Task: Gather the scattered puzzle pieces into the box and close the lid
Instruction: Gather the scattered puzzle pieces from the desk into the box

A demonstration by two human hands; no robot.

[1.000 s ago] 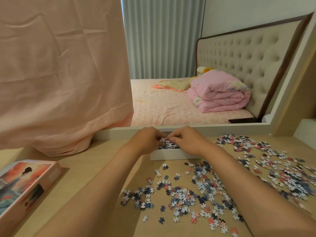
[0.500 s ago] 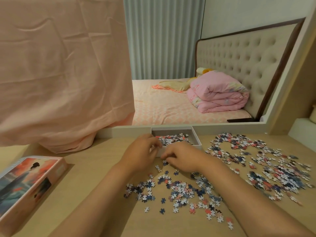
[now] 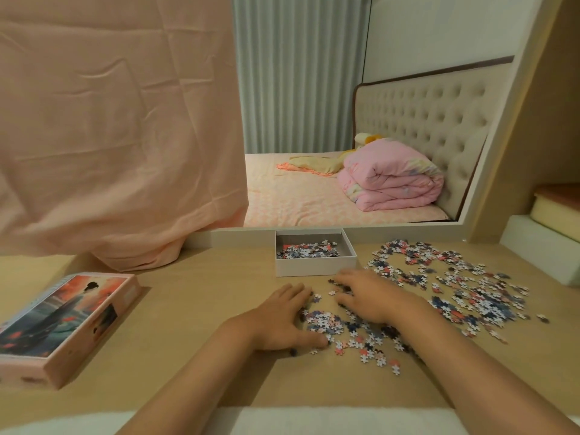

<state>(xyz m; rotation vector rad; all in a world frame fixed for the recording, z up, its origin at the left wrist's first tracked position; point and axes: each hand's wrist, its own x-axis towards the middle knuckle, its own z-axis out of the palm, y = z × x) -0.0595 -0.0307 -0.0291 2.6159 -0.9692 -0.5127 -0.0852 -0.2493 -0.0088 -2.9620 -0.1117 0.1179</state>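
A big peach cloth hangs over the left part of the mirror at the back of the table, its hem bunched on the tabletop. In the uncovered glass a bed shows with a folded pink quilt against a tufted headboard. The pale wooden table runs wide below. On its left lies the lid, picture side up, showing a dark-haired figure among red and grey tones, well apart from everything else. The box, white and open, stands against the mirror's lower frame at the middle, with a shallow heap of pieces along its near inner wall. To the right of it a broad scatter of puzzle pieces spreads across the table, and a smaller patch lies just in front of the box. Both hands rest palm down on that nearer patch. The left hand lies flat with fingers spread, its thumb touching pieces at the patch's left edge. The right hand is also spread, fingers slightly curled over pieces just beside the box's front right corner. Neither hand pinches anything that I can make out.
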